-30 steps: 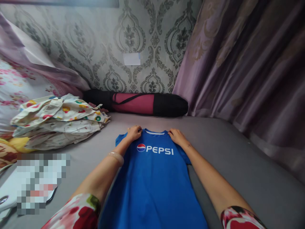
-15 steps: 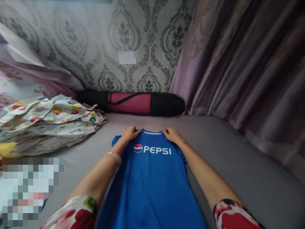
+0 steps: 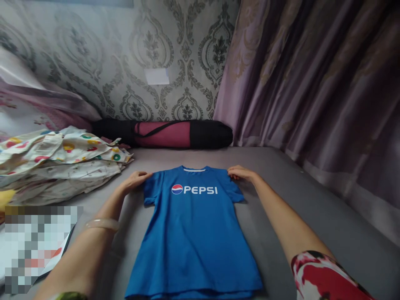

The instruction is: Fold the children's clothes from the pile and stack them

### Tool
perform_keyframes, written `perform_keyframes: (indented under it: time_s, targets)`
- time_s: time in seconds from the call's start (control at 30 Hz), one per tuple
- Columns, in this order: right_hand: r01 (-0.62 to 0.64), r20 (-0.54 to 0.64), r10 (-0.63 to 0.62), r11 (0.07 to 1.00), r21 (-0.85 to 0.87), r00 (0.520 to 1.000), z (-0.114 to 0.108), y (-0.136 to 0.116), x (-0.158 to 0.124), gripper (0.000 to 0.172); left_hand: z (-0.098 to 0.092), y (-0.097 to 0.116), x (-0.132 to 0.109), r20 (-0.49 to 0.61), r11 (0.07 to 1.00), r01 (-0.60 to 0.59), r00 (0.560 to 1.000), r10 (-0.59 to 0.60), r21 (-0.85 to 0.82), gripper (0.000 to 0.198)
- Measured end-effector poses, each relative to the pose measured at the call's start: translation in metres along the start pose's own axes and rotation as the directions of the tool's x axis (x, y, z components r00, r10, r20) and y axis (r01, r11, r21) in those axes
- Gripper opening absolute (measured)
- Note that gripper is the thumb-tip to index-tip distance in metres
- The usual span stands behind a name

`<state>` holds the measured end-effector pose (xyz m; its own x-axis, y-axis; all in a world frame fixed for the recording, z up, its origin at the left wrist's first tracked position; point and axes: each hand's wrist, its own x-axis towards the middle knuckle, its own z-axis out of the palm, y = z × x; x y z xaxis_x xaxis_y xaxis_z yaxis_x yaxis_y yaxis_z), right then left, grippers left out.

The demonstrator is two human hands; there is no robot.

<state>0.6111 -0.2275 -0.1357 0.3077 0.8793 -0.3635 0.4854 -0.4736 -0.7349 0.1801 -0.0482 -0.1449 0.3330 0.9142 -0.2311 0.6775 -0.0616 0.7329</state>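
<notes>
A blue T-shirt [image 3: 193, 233] with a white PEPSI print and a round red, white and blue logo lies front up, its collar away from me. The sleeves are spread out to both sides, and a few soft creases run down the body. At the left shoulder edge, my left hand [image 3: 137, 180] has its fingers closed on the sleeve cloth. My right hand [image 3: 241, 172] pinches the cloth at the top of the other sleeve. The left wrist wears a pale bangle [image 3: 102, 225].
Grey sheet [image 3: 281, 200] lies under the shirt. Crumpled patterned clothes [image 3: 62, 158] are heaped at the left, above a blurred-out flat item [image 3: 37, 246]. A black and pink long bag [image 3: 168, 134] rests along the wall. Purple curtains [image 3: 281, 75] hang at the right.
Both hands have moved outward from the collar to the sleeves, left hand leftward and right hand rightward. The sleeves now lie wider, and the lower hem has come into view.
</notes>
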Motion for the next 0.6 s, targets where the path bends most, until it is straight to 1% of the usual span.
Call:
perform_keyframes:
  time_s: [0.07, 0.13, 0.2, 0.3, 0.37, 0.43, 0.53, 0.6]
  targets:
    - [0.029, -0.030, -0.028, 0.999, 0.017, 0.999, 0.004, 0.002, -0.001, 0.004, -0.001, -0.005, -0.001, 0.038, 1.000, 0.024, 0.999, -0.024, -0.016, 0.054]
    - [0.045, -0.056, -0.043, 0.998, 0.036, 0.998, 0.008, 0.003, -0.001, 0.002, -0.002, -0.009, -0.001, 0.046, 0.997, 0.059, 0.997, -0.056, -0.059, 0.051]
    - [0.058, -0.085, -0.053, 0.997, 0.059, 0.995, 0.010, 0.004, 0.000, 0.006, -0.003, -0.009, -0.002, 0.000, 0.993, 0.064, 0.998, -0.064, -0.100, 0.047]
    - [0.068, -0.129, -0.055, 0.993, 0.098, 0.990, 0.011, 0.004, 0.000, 0.014, -0.003, -0.006, -0.004, -0.123, 0.989, -0.008, 0.992, -0.011, -0.150, 0.042]
    - [0.062, -0.144, -0.044, 0.991, 0.119, 0.989, 0.012, 0.005, 0.001, 0.014, 0.000, -0.002, -0.006, -0.189, 0.988, -0.025, 0.982, -0.004, -0.150, 0.038]
    - [0.054, -0.145, -0.034, 0.990, 0.134, 0.989, 0.012, 0.007, 0.002, 0.011, 0.004, 0.000, -0.008, -0.227, 0.991, 0.018, 0.973, -0.047, -0.130, 0.034]
    - [0.039, -0.129, -0.022, 0.990, 0.135, 0.991, 0.011, 0.009, 0.005, 0.010, 0.012, 0.000, -0.010, -0.252, 0.992, 0.091, 0.962, -0.109, -0.081, 0.030]
    - [0.009, -0.103, 0.003, 0.993, 0.114, 0.995, 0.010, 0.009, 0.007, 0.014, 0.016, -0.002, -0.012, -0.271, 0.993, 0.114, 0.956, -0.109, 0.002, 0.031]
